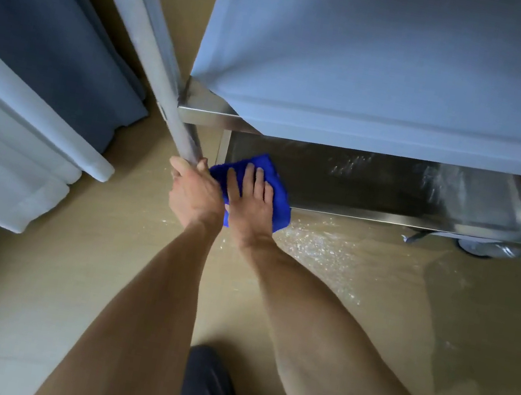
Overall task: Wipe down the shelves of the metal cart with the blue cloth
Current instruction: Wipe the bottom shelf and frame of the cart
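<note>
The right hand (251, 201) lies flat with fingers straight and slightly spread, pressing the blue cloth (265, 181) onto the near left corner of the bottom shelf (375, 189) of the metal cart (394, 81), the cloth overhanging the shelf's front edge beneath the wrist. Touching it on its left, the left hand (193, 192) has its fingers curled round the lower end of the cart's corner post (155, 74). Beyond the right hand, the upper shelf juts out over most of the bottom one, and a caster wheel (480, 248) shows far to its right on the tan floor (65, 267).
</note>
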Demonstrator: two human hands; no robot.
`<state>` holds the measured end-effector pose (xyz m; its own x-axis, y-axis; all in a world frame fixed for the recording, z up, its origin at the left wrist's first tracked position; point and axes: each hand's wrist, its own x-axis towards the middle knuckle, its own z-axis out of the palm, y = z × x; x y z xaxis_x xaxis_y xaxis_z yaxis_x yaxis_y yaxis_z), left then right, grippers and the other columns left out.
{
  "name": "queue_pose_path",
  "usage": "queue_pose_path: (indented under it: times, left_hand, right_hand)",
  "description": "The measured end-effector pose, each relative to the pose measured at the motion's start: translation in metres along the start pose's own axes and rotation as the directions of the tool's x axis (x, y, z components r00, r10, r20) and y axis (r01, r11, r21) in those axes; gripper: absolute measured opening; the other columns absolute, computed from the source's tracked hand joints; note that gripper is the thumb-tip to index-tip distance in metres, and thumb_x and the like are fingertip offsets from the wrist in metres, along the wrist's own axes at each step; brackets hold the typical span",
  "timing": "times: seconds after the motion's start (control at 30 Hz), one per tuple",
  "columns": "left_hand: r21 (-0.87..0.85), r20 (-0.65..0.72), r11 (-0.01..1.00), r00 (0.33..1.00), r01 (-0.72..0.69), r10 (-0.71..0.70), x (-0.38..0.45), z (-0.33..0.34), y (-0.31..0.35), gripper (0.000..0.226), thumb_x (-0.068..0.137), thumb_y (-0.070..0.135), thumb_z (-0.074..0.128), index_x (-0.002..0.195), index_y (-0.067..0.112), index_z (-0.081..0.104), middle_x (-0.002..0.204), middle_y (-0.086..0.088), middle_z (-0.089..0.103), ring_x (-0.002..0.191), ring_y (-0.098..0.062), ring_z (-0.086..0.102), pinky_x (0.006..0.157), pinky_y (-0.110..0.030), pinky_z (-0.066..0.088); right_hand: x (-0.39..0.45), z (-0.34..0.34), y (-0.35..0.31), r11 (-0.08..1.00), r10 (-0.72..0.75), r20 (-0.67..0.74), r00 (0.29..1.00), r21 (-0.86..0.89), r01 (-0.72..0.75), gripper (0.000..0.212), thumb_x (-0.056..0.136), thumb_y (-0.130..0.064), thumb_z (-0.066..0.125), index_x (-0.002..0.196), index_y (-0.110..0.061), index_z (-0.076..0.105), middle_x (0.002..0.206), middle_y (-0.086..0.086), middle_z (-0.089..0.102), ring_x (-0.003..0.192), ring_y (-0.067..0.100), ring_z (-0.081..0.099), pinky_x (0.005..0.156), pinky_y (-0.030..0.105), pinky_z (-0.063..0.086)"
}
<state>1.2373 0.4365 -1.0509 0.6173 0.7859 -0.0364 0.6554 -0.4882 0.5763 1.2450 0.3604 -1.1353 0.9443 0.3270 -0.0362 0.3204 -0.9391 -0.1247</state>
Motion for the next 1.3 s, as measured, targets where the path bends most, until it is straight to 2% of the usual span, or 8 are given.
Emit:
queue_pose_path:
  times: [0.2,0.4,0.47,0.73,0.93,1.03,1.17,1.3]
  left_hand:
    - [-0.001,-0.053,0.999,0.998,0.032,-0.032,-0.013,0.003,0.013,0.032,0.104,0.032,0.034,0.121,0.005,0.036,0.110,-0.021,0.062,0.098,-0.037,0.061,0.078,-0.039,0.042]
    - [-0.044,-0.087,0.999,0.996,-0.020,0.016,-0.013,0.008,0.008,0.032,0.104,0.032,0.035,0.120,0.004,0.037,0.111,-0.024,0.061,0.099,-0.041,0.060,0.083,-0.045,0.046]
    - [-0.067,-0.081,0.998,0.996,0.023,-0.029,-0.015,0.006,0.012,0.033,0.104,0.032,0.034,0.121,0.004,0.037,0.113,-0.024,0.060,0.101,-0.041,0.059,0.083,-0.045,0.044]
    - [-0.036,0.086,0.986,0.983,0.165,-0.161,-0.046,0.008,0.000,0.030,0.098,0.026,0.042,0.121,0.005,0.038,0.120,-0.021,0.052,0.102,-0.038,0.058,0.084,-0.042,0.046]
    - [0.074,0.235,0.997,0.971,0.029,-0.046,-0.076,0.017,-0.012,0.023,0.092,0.013,0.043,0.109,0.004,0.056,0.106,-0.022,0.064,0.097,-0.041,0.062,0.082,-0.041,0.048]
    - [0.088,0.239,0.988,0.966,-0.123,0.099,-0.080,0.022,-0.001,0.024,0.088,0.008,0.045,0.110,0.008,0.055,0.106,-0.015,0.063,0.095,-0.038,0.062,0.078,-0.040,0.049]
    - [0.145,0.259,0.955,0.941,-0.259,0.216,-0.078,0.037,0.012,0.041,0.085,0.003,0.050,0.125,0.009,0.052,0.126,-0.012,0.055,0.115,-0.032,0.053,0.093,-0.042,0.047]
    - [0.453,0.355,0.831,0.920,-0.324,0.165,-0.072,0.058,0.011,0.080,0.086,0.011,0.061,0.151,0.004,0.015,0.159,-0.025,0.010,0.147,-0.039,0.012,0.114,-0.045,0.026]
  right_hand:
    - [-0.050,-0.002,0.178,0.964,0.263,-0.053,0.963,0.059,-0.260,0.075,0.092,-0.041,0.061,0.155,-0.020,0.028,0.160,0.023,0.024,0.147,0.043,0.023,0.114,0.054,0.026]
    - [-0.109,-0.051,0.361,0.706,0.703,-0.053,0.710,0.179,-0.686,0.067,0.100,-0.034,0.045,0.157,-0.009,0.021,0.159,0.029,0.018,0.146,0.046,0.019,0.113,0.058,0.027]
    - [-0.115,-0.059,0.356,0.648,0.750,-0.064,0.658,0.269,-0.713,0.069,0.094,-0.035,0.043,0.155,-0.007,0.026,0.154,0.031,0.028,0.141,0.047,0.029,0.111,0.059,0.029]
    - [-0.104,-0.051,0.198,0.481,0.738,0.014,0.675,0.691,-0.540,0.059,0.099,-0.029,0.053,0.151,-0.008,0.033,0.138,0.023,0.054,0.117,0.043,0.055,0.095,0.045,0.045]
    - [-0.087,-0.074,0.137,0.053,0.840,0.162,0.518,0.925,-0.375,0.031,0.098,-0.029,0.056,0.110,-0.001,0.063,0.092,0.011,0.067,0.093,0.034,0.061,0.086,0.038,0.047]
    - [-0.077,-0.088,0.132,0.316,0.817,0.022,0.576,0.819,-0.479,0.047,0.100,-0.039,0.050,0.135,-0.007,0.053,0.103,0.017,0.068,0.096,0.040,0.062,0.081,0.040,0.045]
    - [-0.069,-0.086,0.151,0.795,0.514,-0.178,0.839,0.467,-0.388,0.065,0.100,-0.047,0.046,0.152,-0.011,0.031,0.128,0.016,0.059,0.105,0.036,0.061,0.084,0.043,0.050]
    - [-0.056,-0.070,0.165,0.969,0.185,-0.001,0.983,0.166,-0.182,0.071,0.100,-0.058,0.037,0.157,-0.019,0.020,0.141,0.017,0.046,0.122,0.032,0.050,0.097,0.042,0.047]
